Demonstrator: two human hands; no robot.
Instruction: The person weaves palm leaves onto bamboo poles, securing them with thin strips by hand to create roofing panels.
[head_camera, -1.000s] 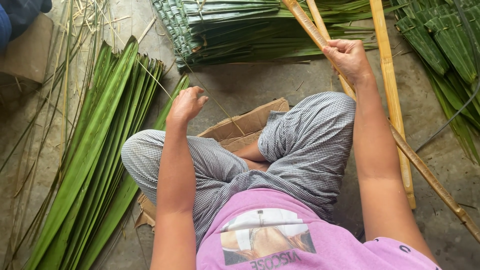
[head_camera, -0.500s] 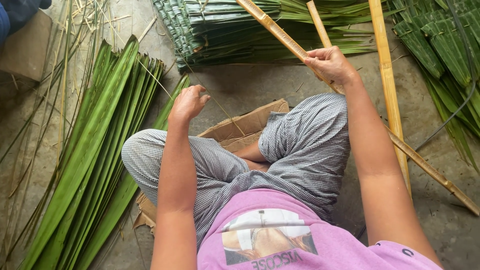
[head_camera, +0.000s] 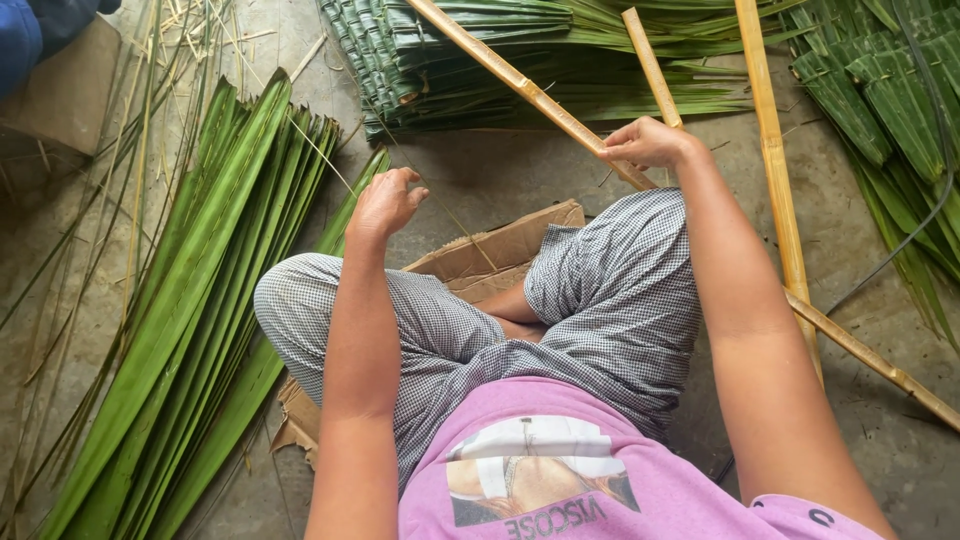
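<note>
As I watched from the head camera, the fingers (head_camera: 622, 141) of the right hand (head_camera: 650, 143) were closed around a long bamboo pole (head_camera: 500, 70), with the thumb on top. This pole ran slantwise from the top of the picture, over a stack of woven leaf panels (head_camera: 450, 75), down to the hand, just above the right knee (head_camera: 620, 270). The left hand (head_camera: 385, 203) was raised and half open, its fingers (head_camera: 405, 182) loosely curled. A thin pale strand (head_camera: 325, 152) passed near them, but I could not tell if it was pinched. Just to the left of this hand lay a bundle of long green palm leaves (head_camera: 190, 300) on the concrete floor (head_camera: 480, 175).

My judgement was that the step in hand was the moving of the pole with 1 hand. A further move would call for a firm grip and free space over the knee, since the pole was long and rested on the panels.

2 other poles (head_camera: 775, 190) lay near, on the right. A piece of cardboard (head_camera: 500, 250) lay under the crossed legs.
</note>
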